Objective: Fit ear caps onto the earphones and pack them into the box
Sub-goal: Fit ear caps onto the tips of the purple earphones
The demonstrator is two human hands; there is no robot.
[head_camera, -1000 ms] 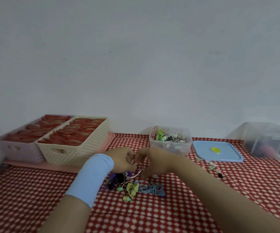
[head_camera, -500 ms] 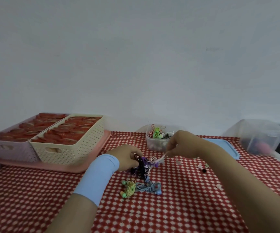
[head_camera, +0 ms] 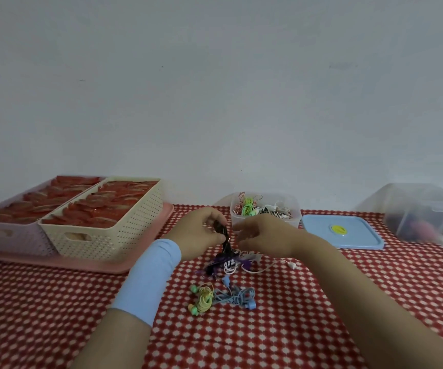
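Nearest on the checked cloth (head_camera: 241,339) lie two loose coils, the yellow-green earphones (head_camera: 203,302) and the blue earphones (head_camera: 237,296), well apart from both hands; just beyond them sits a tangle (head_camera: 225,265) of purple, black and white sets; above it the left hand (head_camera: 201,233), a blue wristband (head_camera: 151,278) on its wrist, curls fingers and thumb round the black earphone cord (head_camera: 222,231), whose lower end trails into the tangle; the right hand (head_camera: 265,237) comes in from the other side, its fingertips (head_camera: 243,226) bent toward the cord and just beside it, though whether they pinch it I cannot tell; this looks like freeing one set before capping; the next move calls for a gentle pull and finding the buds; farthest stands the clear box (head_camera: 292,219), part filled, its blue lid (head_camera: 342,233) beside it.
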